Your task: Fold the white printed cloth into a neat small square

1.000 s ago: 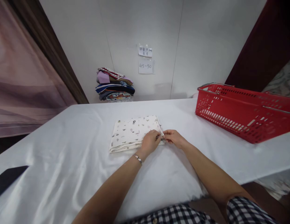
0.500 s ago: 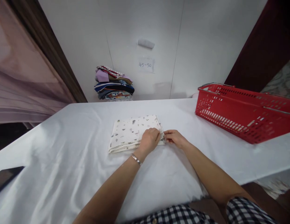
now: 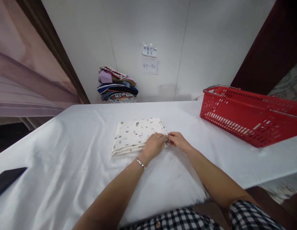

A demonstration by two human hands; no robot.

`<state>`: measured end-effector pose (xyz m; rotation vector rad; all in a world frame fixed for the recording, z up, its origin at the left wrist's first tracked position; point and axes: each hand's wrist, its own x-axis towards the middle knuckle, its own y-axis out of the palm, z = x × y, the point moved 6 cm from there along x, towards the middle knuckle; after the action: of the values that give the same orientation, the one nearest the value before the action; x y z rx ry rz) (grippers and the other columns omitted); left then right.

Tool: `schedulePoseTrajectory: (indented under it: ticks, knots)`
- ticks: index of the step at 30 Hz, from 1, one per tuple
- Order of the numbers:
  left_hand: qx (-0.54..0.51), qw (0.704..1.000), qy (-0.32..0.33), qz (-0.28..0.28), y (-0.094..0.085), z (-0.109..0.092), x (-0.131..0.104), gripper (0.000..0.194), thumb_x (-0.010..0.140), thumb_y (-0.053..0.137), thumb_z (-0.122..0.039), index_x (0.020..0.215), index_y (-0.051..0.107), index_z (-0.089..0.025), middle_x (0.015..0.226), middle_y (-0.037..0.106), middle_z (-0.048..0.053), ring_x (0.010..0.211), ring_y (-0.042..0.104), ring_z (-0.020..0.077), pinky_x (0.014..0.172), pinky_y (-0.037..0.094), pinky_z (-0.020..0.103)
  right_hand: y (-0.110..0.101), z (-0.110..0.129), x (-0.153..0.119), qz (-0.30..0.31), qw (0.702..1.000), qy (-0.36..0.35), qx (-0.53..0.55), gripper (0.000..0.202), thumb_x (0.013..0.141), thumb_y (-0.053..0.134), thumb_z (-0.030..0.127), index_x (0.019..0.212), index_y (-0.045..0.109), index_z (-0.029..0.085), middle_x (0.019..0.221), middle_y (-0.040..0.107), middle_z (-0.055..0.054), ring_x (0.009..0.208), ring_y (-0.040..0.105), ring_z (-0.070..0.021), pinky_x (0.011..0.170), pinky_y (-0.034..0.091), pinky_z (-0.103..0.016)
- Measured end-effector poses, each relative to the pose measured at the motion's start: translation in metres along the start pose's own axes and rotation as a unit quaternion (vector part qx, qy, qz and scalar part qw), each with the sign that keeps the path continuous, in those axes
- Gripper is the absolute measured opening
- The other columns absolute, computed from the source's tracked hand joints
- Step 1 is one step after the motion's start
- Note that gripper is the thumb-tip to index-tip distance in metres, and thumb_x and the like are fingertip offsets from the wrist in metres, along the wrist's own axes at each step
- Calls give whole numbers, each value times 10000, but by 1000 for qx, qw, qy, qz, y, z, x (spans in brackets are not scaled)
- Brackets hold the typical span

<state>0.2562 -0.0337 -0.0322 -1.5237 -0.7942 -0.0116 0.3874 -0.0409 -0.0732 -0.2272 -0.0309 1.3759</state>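
Observation:
A white cloth [image 3: 135, 132] with small scattered prints lies folded into a thick, flat rectangle on the table. Its layered edges face me. My left hand [image 3: 155, 144] rests on the near right corner, fingers curled over the edge. Just to its right, my right hand [image 3: 179, 141] pinches the cloth's right edge between thumb and fingers. The fingertips of both hands almost meet there, and they partly hide that corner.
A red plastic basket [image 3: 236, 116] with metal handles stands at the right. Folded fabrics [image 3: 117, 84] are stacked by the wall at the back left. A dark flat object [image 3: 9, 180] lies at the left edge. White cloth [image 3: 74, 153] covers the table, slightly wrinkled.
My right hand has shifted slightly left, closer to the left hand. The cloth's right edge lies flatter. The upper paper on the wall has dropped open, showing writing.

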Motion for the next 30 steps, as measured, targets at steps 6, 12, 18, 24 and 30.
schedulePoseTrajectory:
  ticks: [6,12,18,24,30]
  knots:
    - [-14,999,-46,10,-28,41,-27,242,851,545,-298,1069,597,-209,1089,635,81,1017,565,229,849,444,378,-4,-1,2,-2,1000,18,22,151,702,631,301,688,616,151,542,580,12,425,443,-66,376,268,-187]
    - [28,993,-112,22,-62,88,-80,323,824,549,-344,1126,585,-235,1129,630,71,1049,566,246,871,468,404,-2,30,5,29,996,35,81,109,685,654,237,689,618,134,664,653,-36,411,448,-51,342,221,-185]
    - [66,982,-169,41,-80,116,-118,264,835,498,-349,1038,612,-225,1108,634,64,1014,577,240,852,480,404,-1,27,5,77,989,117,57,121,695,683,177,683,574,128,683,683,-68,404,487,-51,321,231,-161]
    - [103,981,-161,36,-88,122,-127,238,820,431,-224,960,623,-244,1072,647,49,1012,575,238,813,485,394,-5,7,3,83,978,184,-49,171,714,702,196,711,540,144,614,677,-44,407,551,-83,320,304,-156]
    - [125,978,-165,5,-88,118,-137,345,756,397,-97,1003,589,-242,1093,633,49,1038,565,238,788,497,388,0,4,3,104,968,203,-107,123,735,671,205,743,563,147,578,658,-26,411,564,-96,337,350,-170]
